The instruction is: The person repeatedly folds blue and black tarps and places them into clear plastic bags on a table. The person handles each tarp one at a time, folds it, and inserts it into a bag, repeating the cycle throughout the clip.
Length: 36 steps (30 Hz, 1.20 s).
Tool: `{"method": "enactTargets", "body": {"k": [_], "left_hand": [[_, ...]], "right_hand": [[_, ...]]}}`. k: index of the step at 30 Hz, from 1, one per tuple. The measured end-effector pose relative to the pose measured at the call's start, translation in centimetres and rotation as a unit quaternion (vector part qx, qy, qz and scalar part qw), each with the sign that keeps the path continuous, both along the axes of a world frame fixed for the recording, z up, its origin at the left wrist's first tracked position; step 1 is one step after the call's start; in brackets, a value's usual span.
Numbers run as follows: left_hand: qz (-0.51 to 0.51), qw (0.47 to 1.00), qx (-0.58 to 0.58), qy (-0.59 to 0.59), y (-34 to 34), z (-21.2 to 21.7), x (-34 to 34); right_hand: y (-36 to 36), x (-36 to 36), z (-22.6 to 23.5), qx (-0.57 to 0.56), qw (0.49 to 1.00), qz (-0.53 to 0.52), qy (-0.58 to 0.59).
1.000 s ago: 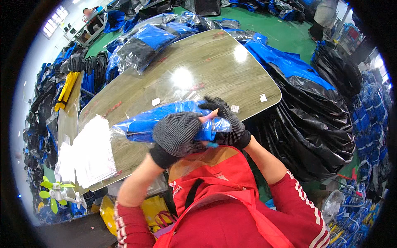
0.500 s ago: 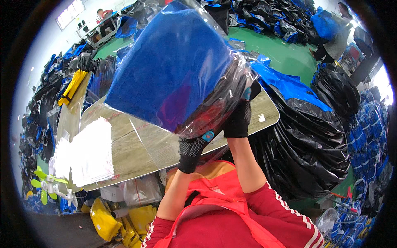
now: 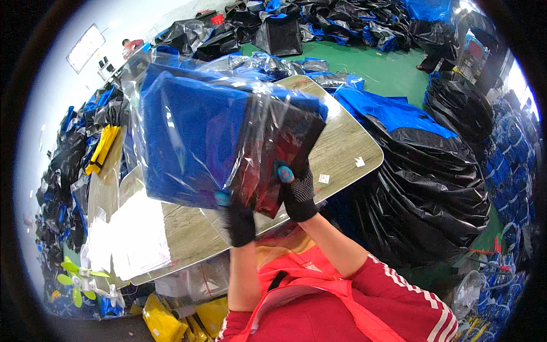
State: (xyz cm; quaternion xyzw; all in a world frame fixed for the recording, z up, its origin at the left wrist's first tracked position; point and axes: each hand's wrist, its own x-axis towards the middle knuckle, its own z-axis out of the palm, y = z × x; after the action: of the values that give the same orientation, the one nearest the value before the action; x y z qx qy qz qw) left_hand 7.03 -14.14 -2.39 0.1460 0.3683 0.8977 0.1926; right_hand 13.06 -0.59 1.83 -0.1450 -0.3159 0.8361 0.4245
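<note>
In front of me I hold up a flat folded blue-and-black item (image 3: 194,137) inside a shiny clear plastic bag, over the table. My left hand (image 3: 236,221), in a black dotted glove with blue fingertips, is closed on the bag's near edge and somewhat blurred. Gloved the same way, my right hand (image 3: 297,198) grips the black part to the right of it, its blue thumb lying on top. The fingers beneath the bag are hidden from me.
White paper sheets (image 3: 139,239) lie on the wood-patterned table (image 3: 191,231) at left. Close by is a small green-bladed fan (image 3: 80,280). A large black bundle (image 3: 421,194) stands right of the table. Blue-and-black goods (image 3: 364,28) heap up across the green floor, with a person (image 3: 130,47) far left.
The bagged item has come down and turned, so that more of its black side shows. Both hands have shifted left and nearer to me, still gripping it.
</note>
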Motion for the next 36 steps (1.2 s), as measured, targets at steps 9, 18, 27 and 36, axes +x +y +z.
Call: {"method": "enactTargets", "body": {"k": [9, 18, 27, 36], "left_hand": [[0.33, 0.621, -0.422, 0.572, -7.1, 11.9, -0.3], [0.294, 0.758, -0.332, 0.478, -5.1, 7.9, -9.6], [0.358, 0.867, -0.23, 0.259, -4.1, 9.3, -7.3], [0.454, 0.767, -0.279, 0.356, -6.9, 20.3, -7.3]], "right_hand": [[6.6, 1.4, 10.3, 0.692, 0.72, 0.006, -0.045], [6.9, -1.7, 6.1, 0.328, 0.939, 0.061, -0.08], [5.4, -4.8, 5.7, 0.272, 0.96, -0.058, -0.013], [5.4, -3.2, 16.6, 0.541, 0.816, -0.191, 0.071]]}}
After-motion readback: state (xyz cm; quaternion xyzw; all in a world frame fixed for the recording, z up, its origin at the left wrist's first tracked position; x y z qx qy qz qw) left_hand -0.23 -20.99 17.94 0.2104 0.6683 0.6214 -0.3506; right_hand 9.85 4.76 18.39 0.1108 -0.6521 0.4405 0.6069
